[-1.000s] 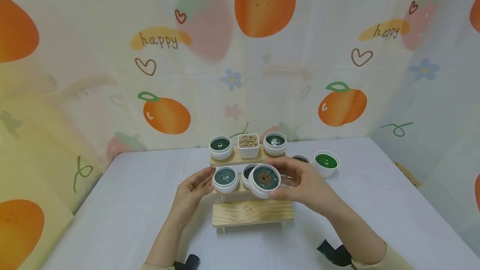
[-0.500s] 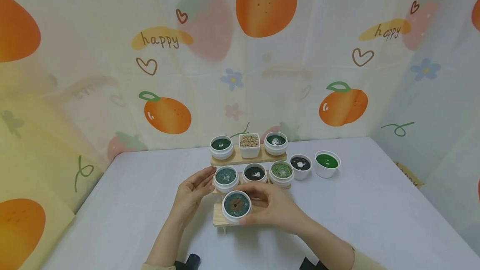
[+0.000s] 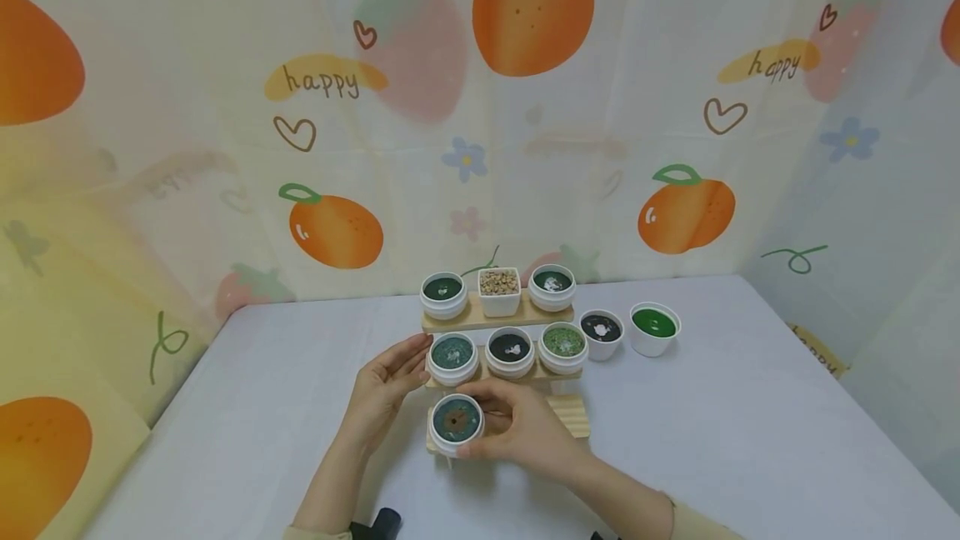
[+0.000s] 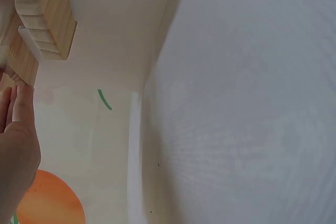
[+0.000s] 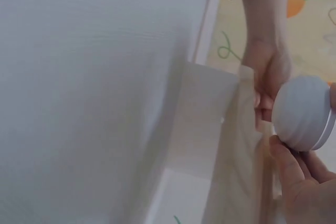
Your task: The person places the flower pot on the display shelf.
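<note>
In the head view my right hand (image 3: pixel 521 432) grips a white round jar (image 3: pixel 457 420) with a teal surface and a brown middle. The jar is over the left end of the lowest board (image 3: pixel 572 417) of a wooden tiered stand. The right wrist view shows the jar's ribbed white side (image 5: pixel 300 114) tilted between thumb and fingers. My left hand (image 3: pixel 384 390) is at the left end of the middle board, beside a teal-topped jar (image 3: pixel 452 354). Its fingers (image 4: pixel 23 103) lie straight against the board's end in the left wrist view.
On the middle board also stand a dark-topped jar (image 3: pixel 510 348) and a speckled green jar (image 3: pixel 564 345). The top board (image 3: pixel 480 317) carries two jars and a square pot of grains (image 3: pixel 498 286). Two cups, dark (image 3: pixel 602 332) and green (image 3: pixel 654 325), stand to the right.
My right hand has brought the jar down and left, from in front of the middle board to the left end of the lowest board. My left hand has stayed in place.
</note>
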Tool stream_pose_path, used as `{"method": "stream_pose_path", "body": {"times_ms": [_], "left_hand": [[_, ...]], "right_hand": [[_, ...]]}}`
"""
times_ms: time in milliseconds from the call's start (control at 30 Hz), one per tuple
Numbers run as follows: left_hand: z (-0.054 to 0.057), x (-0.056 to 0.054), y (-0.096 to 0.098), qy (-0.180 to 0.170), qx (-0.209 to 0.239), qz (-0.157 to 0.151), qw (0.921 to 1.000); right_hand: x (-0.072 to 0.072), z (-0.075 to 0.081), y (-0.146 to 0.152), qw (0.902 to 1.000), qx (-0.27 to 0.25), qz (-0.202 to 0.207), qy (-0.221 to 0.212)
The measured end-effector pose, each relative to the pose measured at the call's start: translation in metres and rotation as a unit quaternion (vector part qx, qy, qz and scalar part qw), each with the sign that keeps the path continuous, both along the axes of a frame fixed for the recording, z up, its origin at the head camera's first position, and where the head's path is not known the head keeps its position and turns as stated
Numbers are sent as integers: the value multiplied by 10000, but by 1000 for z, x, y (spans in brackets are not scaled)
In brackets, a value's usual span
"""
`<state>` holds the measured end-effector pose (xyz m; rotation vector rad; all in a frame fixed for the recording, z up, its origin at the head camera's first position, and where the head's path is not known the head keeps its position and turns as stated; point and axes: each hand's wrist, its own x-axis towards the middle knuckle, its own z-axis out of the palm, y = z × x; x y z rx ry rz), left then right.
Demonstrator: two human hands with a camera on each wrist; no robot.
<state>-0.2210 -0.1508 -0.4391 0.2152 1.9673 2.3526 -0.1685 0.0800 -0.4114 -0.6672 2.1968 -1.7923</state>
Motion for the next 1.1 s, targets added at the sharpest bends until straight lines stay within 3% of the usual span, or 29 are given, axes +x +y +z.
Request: {"method": "stream_pose_path", "body": {"times_ms": [200, 1100], "left_hand": [[1, 1, 1, -59, -32, 27, 10000], [1, 1, 1, -123, -40, 48, 9999]], "right_hand": [[-1, -6, -3, 9995, -256, 63, -163], [-7, -17, -9, 9998, -41, -183, 10]]}}
